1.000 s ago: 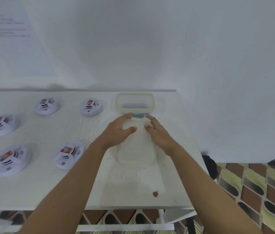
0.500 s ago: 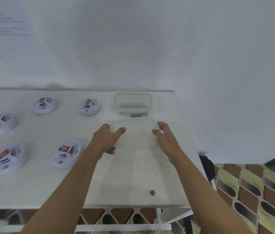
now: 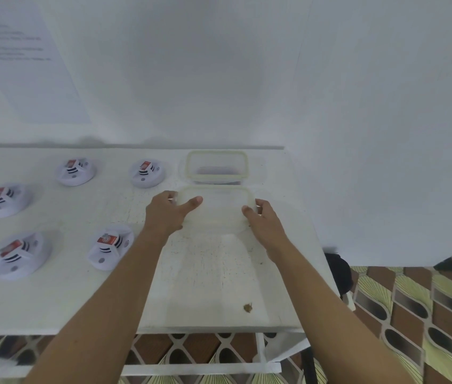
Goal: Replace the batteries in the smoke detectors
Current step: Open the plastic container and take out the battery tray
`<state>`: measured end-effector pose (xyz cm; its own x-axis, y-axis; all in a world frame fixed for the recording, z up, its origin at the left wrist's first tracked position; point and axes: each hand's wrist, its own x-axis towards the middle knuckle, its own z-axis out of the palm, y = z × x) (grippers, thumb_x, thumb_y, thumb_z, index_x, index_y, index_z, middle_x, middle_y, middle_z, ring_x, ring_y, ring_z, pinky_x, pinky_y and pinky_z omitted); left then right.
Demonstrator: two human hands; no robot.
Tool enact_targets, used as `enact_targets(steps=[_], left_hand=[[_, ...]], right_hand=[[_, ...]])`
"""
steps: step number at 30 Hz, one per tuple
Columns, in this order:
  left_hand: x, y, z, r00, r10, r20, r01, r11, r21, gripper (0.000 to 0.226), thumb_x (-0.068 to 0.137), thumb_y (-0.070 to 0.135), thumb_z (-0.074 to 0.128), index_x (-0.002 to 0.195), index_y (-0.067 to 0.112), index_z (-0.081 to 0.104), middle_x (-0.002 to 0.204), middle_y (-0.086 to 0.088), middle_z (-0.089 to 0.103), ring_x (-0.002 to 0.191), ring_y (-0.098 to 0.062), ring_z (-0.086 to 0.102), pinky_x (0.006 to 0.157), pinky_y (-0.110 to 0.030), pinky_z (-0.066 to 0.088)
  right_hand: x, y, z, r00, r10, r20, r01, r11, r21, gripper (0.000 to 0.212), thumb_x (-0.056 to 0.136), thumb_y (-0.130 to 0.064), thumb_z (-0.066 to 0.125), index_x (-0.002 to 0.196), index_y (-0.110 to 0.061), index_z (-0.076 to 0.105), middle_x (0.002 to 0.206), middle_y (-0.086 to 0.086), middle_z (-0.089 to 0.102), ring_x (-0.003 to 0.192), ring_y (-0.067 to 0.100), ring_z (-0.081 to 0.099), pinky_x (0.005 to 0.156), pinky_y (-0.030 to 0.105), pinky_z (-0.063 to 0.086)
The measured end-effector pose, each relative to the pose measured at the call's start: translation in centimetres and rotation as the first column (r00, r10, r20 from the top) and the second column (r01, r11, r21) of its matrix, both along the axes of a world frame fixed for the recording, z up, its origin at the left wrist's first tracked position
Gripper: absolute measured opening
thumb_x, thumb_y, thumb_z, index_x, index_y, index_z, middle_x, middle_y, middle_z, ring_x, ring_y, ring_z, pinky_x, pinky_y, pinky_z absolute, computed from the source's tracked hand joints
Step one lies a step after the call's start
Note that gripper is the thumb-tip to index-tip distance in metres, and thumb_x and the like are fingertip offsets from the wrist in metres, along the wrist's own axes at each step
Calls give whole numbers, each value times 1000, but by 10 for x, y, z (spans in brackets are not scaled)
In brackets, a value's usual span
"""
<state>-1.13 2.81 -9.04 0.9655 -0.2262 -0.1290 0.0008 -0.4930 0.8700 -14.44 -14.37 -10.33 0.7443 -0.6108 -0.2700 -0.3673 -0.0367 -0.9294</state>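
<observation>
I hold a translucent plastic lid (image 3: pixel 216 207) by both short ends, just above the white table (image 3: pixel 53 295). My left hand (image 3: pixel 168 214) grips its left end with the thumb on top, and my right hand (image 3: pixel 263 221) grips its right end. Right behind the lid stands an open clear container (image 3: pixel 216 167) with something dark inside that I cannot identify. Several white smoke detectors with red labels lie on the table to the left: the nearest one (image 3: pixel 109 246) is beside my left forearm, another (image 3: pixel 147 173) sits at the back next to the container.
More detectors lie further left (image 3: pixel 75 170), (image 3: pixel 4 199), (image 3: pixel 21 254). A small brown speck (image 3: pixel 247 307) sits near the table's front edge. White walls close in behind and to the right, with a printed sheet (image 3: pixel 22 59) on the left wall. Patterned floor shows below.
The lid lay flat lengthwise on the table under my hands a second ago. Both hands have since turned it crosswise, lifted it and carried it back towards the container.
</observation>
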Motion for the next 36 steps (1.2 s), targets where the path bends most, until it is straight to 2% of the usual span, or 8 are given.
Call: enact_targets(steps=[4, 7, 13, 19, 23, 27, 31, 36], left_hand=[[-2, 0, 0, 997, 24, 80, -37, 985, 168, 89, 70, 71, 71, 133, 10, 54, 132, -6, 59, 114, -26, 60, 99, -41, 48], [-5, 0, 4, 991, 30, 134, -53, 983, 174, 83, 76, 63, 72, 135, 6, 55, 136, -8, 58, 126, -25, 52, 103, -40, 42], [-28, 8, 27, 946, 153, 285, -162, 987, 7, 38, 94, 33, 59, 122, 8, 64, 101, -1, 63, 96, -21, 59, 91, -36, 46], [-49, 40, 24, 916, 120, 383, -54, 982, -180, 17, 96, 34, 61, 111, 32, 66, 99, 11, 63, 73, -11, 49, 76, -27, 43], [-56, 61, 7, 980, 7, 199, 73, 917, -392, 11, 99, 27, 55, 105, 29, 64, 96, 4, 59, 70, -14, 51, 57, -29, 44], [-64, 72, 0, 999, -3, -50, -26, 820, -571, 25, 100, 25, 47, 90, 12, 65, 87, -6, 56, 71, -21, 57, 51, -33, 50], [-65, 76, -14, 999, 27, -24, -33, 936, -349, 10, 92, 20, 67, 96, 12, 63, 87, -3, 53, 68, -19, 54, 51, -33, 48], [-64, 81, -27, 996, -85, 31, 85, 996, 3, 37, 87, 18, 67, 122, 26, 56, 111, 7, 57, 83, -17, 60, 63, -29, 50]], right_hand=[[-3, -5, 6, 1000, -2, 29, 2, 1000, 0, 49, 98, -33, 60, 142, -15, 47, 130, -2, 54, 119, 17, 53, 95, 29, 42], [-7, -9, 13, 998, -23, 52, 24, 999, -20, 42, 100, -27, 54, 141, -16, 50, 130, -1, 56, 121, 19, 53, 99, 34, 44], [-24, -6, 31, 972, -69, 224, 89, 993, -83, 28, 105, -24, 47, 131, -26, 58, 123, -10, 58, 117, 10, 54, 98, 28, 43], [-47, 8, 28, 946, -40, 321, 67, 995, -74, 17, 104, -22, 50, 114, -31, 61, 108, -10, 62, 77, 9, 60, 76, 23, 48], [-58, 19, 16, 950, -10, 313, -37, 989, 145, 19, 103, -14, 49, 94, -19, 64, 101, 0, 67, 75, 16, 62, 79, 31, 50], [-66, 24, 3, 964, 11, 264, -64, 979, 193, 25, 102, -16, 47, 84, -15, 64, 88, 0, 62, 76, 17, 59, 81, 36, 50], [-72, 30, -9, 986, 157, 48, -152, 984, -95, 9, 92, -17, 66, 94, -25, 62, 95, -7, 61, 81, 13, 55, 76, 24, 46], [-67, 34, -11, 971, 216, -99, -236, 925, -298, 51, 84, -17, 69, 131, -27, 55, 126, -6, 51, 99, 14, 54, 83, 24, 41]])
